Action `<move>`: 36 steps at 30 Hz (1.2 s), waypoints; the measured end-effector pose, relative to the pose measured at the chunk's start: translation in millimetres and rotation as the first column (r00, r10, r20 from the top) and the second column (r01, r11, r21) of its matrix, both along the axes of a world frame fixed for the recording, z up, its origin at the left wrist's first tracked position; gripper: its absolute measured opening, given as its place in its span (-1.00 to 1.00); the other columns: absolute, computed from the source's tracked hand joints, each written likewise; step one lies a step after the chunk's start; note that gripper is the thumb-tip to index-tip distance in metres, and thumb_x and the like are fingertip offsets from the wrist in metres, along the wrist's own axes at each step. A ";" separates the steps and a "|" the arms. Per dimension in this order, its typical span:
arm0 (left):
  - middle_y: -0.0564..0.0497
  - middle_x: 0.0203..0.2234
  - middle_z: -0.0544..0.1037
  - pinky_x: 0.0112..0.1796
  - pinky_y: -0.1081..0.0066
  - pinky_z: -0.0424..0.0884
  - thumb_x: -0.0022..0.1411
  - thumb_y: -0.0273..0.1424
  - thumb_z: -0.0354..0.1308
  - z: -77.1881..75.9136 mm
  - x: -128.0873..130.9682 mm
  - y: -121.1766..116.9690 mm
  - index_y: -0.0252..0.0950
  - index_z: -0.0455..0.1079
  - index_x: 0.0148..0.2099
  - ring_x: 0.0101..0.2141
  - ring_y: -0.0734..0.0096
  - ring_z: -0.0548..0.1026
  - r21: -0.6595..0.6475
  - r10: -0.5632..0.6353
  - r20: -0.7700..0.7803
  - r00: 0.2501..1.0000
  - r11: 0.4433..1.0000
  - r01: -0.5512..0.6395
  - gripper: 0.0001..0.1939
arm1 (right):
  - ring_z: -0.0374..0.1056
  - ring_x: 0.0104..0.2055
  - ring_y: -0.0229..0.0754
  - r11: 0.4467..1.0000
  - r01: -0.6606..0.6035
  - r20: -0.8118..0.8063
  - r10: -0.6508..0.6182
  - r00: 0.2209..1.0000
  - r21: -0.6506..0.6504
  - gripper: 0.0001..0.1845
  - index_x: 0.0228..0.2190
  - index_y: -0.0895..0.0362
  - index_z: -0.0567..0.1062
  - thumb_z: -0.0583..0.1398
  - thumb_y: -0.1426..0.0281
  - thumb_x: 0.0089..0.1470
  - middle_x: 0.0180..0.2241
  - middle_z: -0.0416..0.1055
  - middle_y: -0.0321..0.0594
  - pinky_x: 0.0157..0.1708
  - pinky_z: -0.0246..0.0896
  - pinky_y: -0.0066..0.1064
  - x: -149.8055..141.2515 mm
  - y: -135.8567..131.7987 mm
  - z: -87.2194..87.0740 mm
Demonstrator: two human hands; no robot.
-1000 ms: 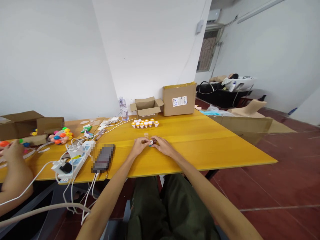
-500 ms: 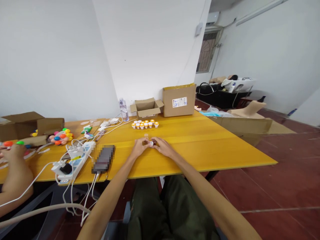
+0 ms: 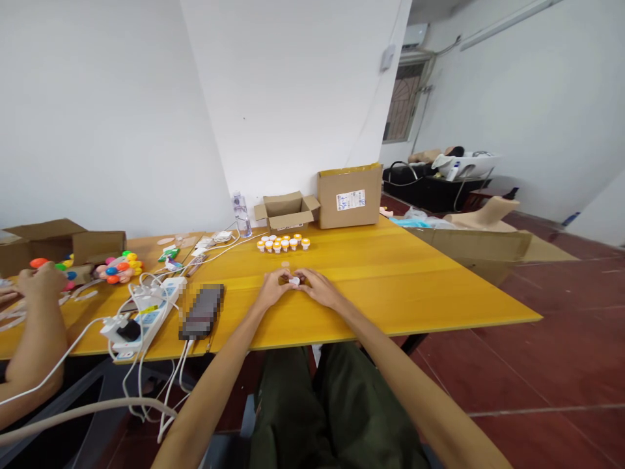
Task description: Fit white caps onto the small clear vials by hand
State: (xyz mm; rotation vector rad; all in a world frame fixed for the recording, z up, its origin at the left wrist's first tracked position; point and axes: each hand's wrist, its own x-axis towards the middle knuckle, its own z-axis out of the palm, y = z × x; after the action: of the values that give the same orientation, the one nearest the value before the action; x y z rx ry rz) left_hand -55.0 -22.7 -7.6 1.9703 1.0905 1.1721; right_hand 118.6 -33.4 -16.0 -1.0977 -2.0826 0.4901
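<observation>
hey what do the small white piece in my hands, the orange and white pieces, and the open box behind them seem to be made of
Small white piece: perhaps smooth plastic from its pale, even look, but too small to be sure. Orange and white pieces: likely plastic, with bright, even colours. Open box: cardboard, matte brown with folded flaps.

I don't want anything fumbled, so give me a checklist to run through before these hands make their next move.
1. Left hand has its fingertips at the small white piece: ok.
2. Right hand meets the same piece from the other side: ok.
3. Piece fully visible for inspection: not ok, fingers cover part of it.
4. Firmness of the grip: cannot tell.
5. Orange-and-white pieces grouped beyond the hands, untouched: ok.
6. Co-worker's hand apart from both hands: ok, far off at the left.
</observation>
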 end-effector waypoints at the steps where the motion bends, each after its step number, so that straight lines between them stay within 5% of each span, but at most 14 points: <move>1: 0.05 -0.45 0.56 -0.21 0.35 0.35 -0.12 -0.40 0.35 0.0 0.0 0.1 -0.28 0.46 -0.44 -0.35 0.36 0.47 0.001 -0.001 -0.003 1.000 1.000 0.001 -0.85 | 0.40 -0.12 -0.13 1.000 -0.005 -0.003 0.005 1.000 0.001 -0.75 -0.16 0.06 0.44 0.22 0.41 0.06 -0.16 0.48 -0.16 -0.11 0.27 -0.29 0.1 0.0 0.0; 36: 0.09 -0.45 0.54 -0.24 0.38 0.35 -0.06 -0.30 0.31 3.4 -1.8 -6.1 -0.26 0.44 -0.35 -0.37 0.37 0.45 0.049 0.001 -0.142 0.990 0.999 0.005 -0.79 | 0.40 -0.14 -0.13 0.998 -0.058 -0.065 0.060 0.996 0.026 -0.77 -0.21 0.06 0.48 0.22 0.48 0.04 -0.21 0.50 -0.20 -0.10 0.27 -0.27 3.1 2.4 -3.2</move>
State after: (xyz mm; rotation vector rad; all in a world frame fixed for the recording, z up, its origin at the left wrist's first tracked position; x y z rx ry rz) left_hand -56.8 -28.7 -4.2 2.1192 1.1402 1.0803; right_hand 121.7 -31.0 -19.1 -0.9953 -2.0631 0.5216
